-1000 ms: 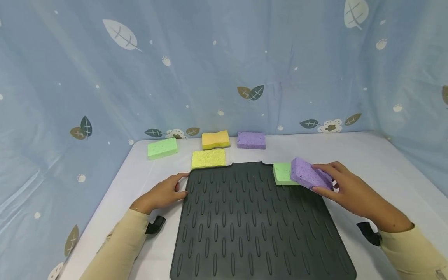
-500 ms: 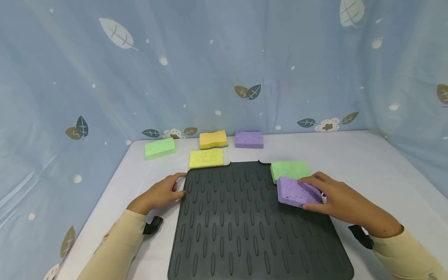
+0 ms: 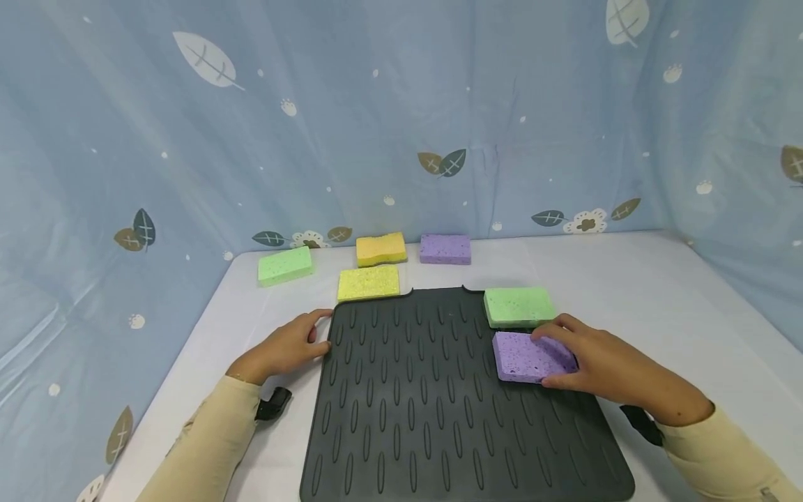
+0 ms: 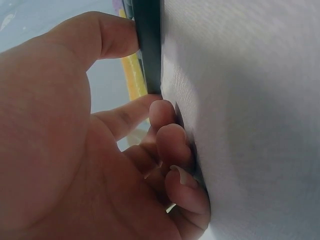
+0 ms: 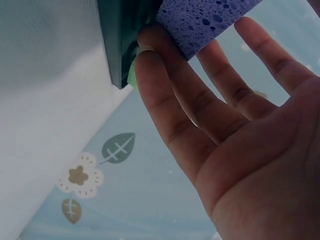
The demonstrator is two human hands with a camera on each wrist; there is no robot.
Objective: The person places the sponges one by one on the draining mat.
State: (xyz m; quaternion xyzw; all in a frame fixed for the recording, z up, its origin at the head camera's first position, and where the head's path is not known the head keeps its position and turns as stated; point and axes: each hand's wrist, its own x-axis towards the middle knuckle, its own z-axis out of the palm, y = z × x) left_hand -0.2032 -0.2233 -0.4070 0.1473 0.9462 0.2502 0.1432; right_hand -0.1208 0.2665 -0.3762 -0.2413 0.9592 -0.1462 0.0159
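My right hand (image 3: 602,362) holds a purple sponge (image 3: 523,357) by its right end, thumb at the near side and fingers at the far side. The sponge lies level over the right part of a dark grey ridged mat (image 3: 414,404), just in front of a green sponge (image 3: 517,307) at the mat's far right corner. In the right wrist view the purple sponge's pores (image 5: 205,22) show beyond the fingers. At the mat's upper left edge, my left hand (image 3: 282,348) touches the rim with thumb and index finger; its other fingers rest loosely bent on the white tabletop.
Behind the mat are a yellow sponge (image 3: 369,282) close to its edge, a wavy yellow-orange sponge (image 3: 381,249), another purple sponge (image 3: 445,249) and a light green sponge (image 3: 285,266) at the left. A blue patterned curtain (image 3: 401,118) backs the white table (image 3: 627,279).
My right hand has brought the purple sponge left, nearer and down, from tilted above the green sponge to level in front of it. The left hand stays at the mat's edge.
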